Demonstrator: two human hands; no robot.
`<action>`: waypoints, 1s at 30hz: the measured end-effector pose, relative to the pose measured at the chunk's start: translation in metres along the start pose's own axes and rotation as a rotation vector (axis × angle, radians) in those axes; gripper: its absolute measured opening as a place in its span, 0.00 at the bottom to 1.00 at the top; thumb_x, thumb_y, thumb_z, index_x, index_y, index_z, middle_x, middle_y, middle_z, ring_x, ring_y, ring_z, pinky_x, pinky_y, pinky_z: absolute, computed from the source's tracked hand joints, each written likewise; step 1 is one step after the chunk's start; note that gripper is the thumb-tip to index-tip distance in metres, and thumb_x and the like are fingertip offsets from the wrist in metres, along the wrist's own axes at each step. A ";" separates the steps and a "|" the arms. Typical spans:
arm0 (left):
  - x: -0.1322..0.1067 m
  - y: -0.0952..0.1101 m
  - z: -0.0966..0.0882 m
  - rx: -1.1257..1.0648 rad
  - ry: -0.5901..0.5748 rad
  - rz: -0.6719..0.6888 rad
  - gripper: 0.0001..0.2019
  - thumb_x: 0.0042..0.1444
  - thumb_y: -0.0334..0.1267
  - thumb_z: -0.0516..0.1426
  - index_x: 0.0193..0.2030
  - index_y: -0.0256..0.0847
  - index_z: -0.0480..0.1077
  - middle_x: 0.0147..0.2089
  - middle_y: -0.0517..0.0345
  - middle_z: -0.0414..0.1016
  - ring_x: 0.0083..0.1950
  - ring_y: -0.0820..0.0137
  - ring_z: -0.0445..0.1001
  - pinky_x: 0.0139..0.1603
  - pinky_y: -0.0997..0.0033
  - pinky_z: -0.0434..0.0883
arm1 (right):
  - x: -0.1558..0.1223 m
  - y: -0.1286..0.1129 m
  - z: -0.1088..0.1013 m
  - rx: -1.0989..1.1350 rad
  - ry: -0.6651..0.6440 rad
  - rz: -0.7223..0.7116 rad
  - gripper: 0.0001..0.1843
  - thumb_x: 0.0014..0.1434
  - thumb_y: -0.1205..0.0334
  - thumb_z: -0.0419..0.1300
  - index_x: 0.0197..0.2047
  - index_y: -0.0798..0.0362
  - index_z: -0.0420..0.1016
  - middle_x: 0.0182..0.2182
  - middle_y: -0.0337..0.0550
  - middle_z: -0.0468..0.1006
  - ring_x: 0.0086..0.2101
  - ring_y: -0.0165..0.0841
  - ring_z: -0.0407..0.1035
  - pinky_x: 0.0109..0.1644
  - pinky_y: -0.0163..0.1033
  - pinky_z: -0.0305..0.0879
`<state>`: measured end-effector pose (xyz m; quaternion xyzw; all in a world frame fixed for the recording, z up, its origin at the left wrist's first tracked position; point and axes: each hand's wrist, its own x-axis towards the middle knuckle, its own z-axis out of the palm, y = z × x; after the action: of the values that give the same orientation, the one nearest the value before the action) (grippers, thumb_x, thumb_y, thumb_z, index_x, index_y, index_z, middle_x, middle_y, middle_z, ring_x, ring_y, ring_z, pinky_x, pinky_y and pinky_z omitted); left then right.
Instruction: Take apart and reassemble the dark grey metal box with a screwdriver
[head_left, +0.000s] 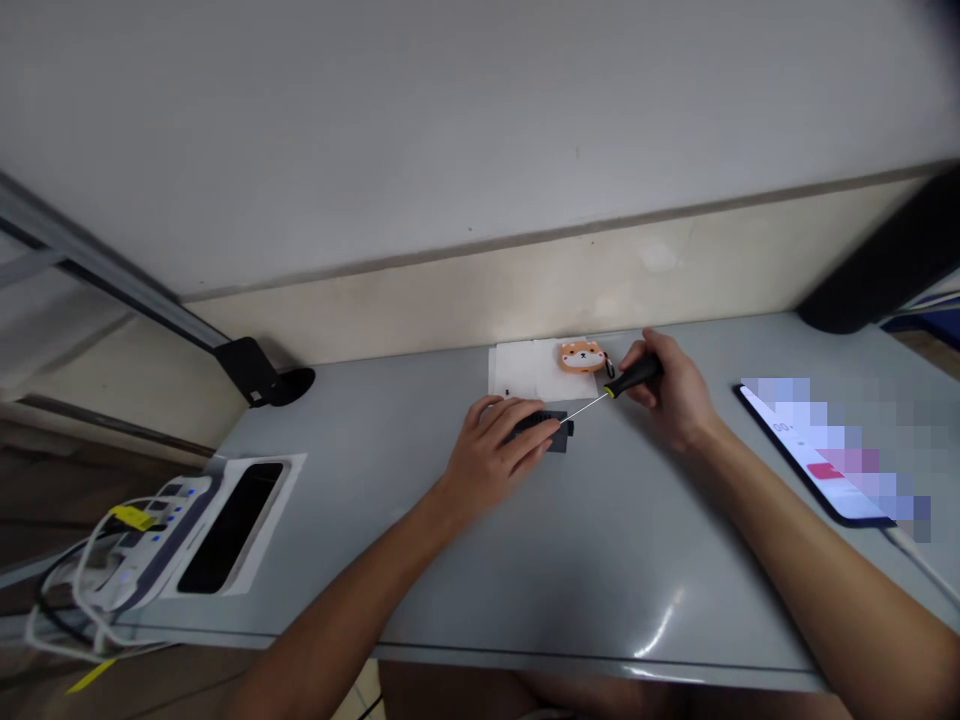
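Grey worktop (600,560) against a pale wall, viewed from above. Near its middle lay a small black device (559,432), pinned flat by the left hand (495,452), whose fingers were pressed together and curled over its near end. The right hand (673,392) was closed around the black handle of a precision screwdriver (634,377). The thin shaft slanted down to the left, and its tip met the exposed end of the device. Just behind both lay a white sheet (525,368) carrying an orange-and-white cartoon-animal case (583,356), close to the right hand's fingertips. To the right, well apart, a smartphone (817,470) lay screen up with a white cable (922,560) at its near end. At the left edge sat a white-and-blue unit (142,540) with a yellow tag and looped cords. A black clamp base (262,375) stood at the back left.
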<state>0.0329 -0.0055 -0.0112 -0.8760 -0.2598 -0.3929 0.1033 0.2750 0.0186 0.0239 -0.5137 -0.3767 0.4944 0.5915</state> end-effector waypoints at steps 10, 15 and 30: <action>0.000 0.000 -0.001 0.011 0.017 -0.004 0.07 0.70 0.33 0.58 0.52 0.44 0.74 0.51 0.55 0.83 0.51 0.68 0.80 0.61 0.61 0.70 | -0.001 -0.001 0.000 0.038 -0.051 0.028 0.26 0.58 0.39 0.61 0.20 0.50 0.70 0.13 0.33 0.60 0.13 0.23 0.47 0.18 0.36 0.45; 0.000 -0.001 0.000 -0.009 0.017 -0.004 0.08 0.70 0.33 0.58 0.53 0.44 0.73 0.51 0.54 0.83 0.51 0.68 0.80 0.60 0.61 0.70 | -0.001 0.000 -0.001 0.001 -0.056 0.054 0.27 0.61 0.39 0.59 0.20 0.51 0.71 0.12 0.33 0.59 0.13 0.23 0.49 0.18 0.34 0.48; -0.001 -0.002 0.000 -0.014 0.005 -0.007 0.09 0.69 0.32 0.58 0.53 0.45 0.75 0.52 0.55 0.82 0.52 0.68 0.79 0.62 0.60 0.69 | 0.002 0.001 -0.005 -0.046 0.022 0.036 0.27 0.63 0.41 0.58 0.21 0.51 0.71 0.12 0.34 0.62 0.12 0.24 0.50 0.18 0.35 0.49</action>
<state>0.0314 -0.0035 -0.0119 -0.8748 -0.2598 -0.3974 0.0966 0.2799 0.0197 0.0222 -0.5391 -0.3722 0.4905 0.5747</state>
